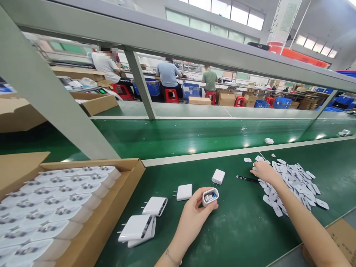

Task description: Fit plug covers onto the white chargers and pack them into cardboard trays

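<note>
White charger (210, 196) clamped in left hand (194, 217); right hand (264, 171), grip unclear, on edge of pile (297, 183).

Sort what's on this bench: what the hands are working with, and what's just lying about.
In hand: charger in the left hand; pile of small white pieces under the right hand; loose chargers nearby; box of chargers.
Lying about: black pen; lone charger on the belt; cardboard cartons far left.

Our left hand (194, 217): bare, forearm uncovered; one thin chain bracelet (170, 256) at the wrist, seven o'clock of the hand. Our right hand (264, 171): bare, forearm uncovered.
</note>
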{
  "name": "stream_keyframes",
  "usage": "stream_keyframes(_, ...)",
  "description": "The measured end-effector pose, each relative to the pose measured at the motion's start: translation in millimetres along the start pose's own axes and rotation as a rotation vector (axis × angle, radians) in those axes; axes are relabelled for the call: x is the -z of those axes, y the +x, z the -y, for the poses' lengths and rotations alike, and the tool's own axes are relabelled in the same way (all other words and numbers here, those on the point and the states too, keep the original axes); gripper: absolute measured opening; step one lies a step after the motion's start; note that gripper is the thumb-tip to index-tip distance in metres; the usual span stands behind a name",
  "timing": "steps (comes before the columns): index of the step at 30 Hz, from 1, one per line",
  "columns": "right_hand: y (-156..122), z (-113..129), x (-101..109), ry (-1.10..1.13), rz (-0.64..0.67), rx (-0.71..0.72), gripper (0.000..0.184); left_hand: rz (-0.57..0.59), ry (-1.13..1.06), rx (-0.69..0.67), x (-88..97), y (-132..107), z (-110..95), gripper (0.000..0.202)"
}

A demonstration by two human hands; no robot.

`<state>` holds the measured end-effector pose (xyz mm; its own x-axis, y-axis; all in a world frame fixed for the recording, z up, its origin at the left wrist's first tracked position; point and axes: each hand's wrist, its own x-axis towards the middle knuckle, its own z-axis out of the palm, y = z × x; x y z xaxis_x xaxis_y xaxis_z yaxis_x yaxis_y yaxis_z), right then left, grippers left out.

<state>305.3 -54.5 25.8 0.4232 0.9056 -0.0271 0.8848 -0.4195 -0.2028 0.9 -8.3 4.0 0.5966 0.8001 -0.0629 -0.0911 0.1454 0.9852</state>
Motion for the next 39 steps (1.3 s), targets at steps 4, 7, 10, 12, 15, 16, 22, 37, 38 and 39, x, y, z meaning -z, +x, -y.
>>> stream_keyframes(4, -11, 10, 10, 0.198, 0.051, 0.102, 0.021, 0.020, -0.005, -0.007, -2.6, -3, -5, 0.025)
stream_keyframes(7, -26, 20, 18, 0.431, 0.135, 0.251, 0.036, 0.034, -0.020, -0.007, -3.2, -5, -7, 0.025)
stream_keyframes(10, -41, 35, 17, 0.660, 0.215, 0.393, 0.047, 0.055, -0.029, -0.011, -3.8, -6, -7, 0.027)
stream_keyframes(12, -49, 50, 13, 0.911, 0.281, 0.495, 0.046, 0.065, -0.019, -0.017, -4.5, -6, -7, 0.027)
stream_keyframes(15, -59, 78, 10, 1.196, 0.320, 0.605, 0.031, 0.063, -0.004, -0.019, -5.8, -8, -7, 0.029)
stream_keyframes(16, -61, 88, 10, 1.181, 0.286, 0.623, 0.027, 0.062, -0.008, -0.020, -6.1, -9, -7, 0.029)
stream_keyframes(22, -70, 123, -1, 0.755, -0.085, 0.776, 0.031, 0.048, -0.071, -0.028, -4.4, -10, -10, 0.033)
stream_keyframes(37, -71, 109, -17, 0.620, 0.045, 0.903, 0.039, 0.185, -0.020, 0.104, -5.8, -6, -15, 0.042)
stream_keyframes(38, -70, 109, -16, 0.621, 0.048, 0.903, 0.039, 0.193, -0.016, 0.098, -6.0, -6, -15, 0.041)
stream_keyframes(39, -70, 109, -16, 0.621, 0.054, 0.901, 0.038, 0.198, -0.012, 0.088, -6.2, -6, -15, 0.040)
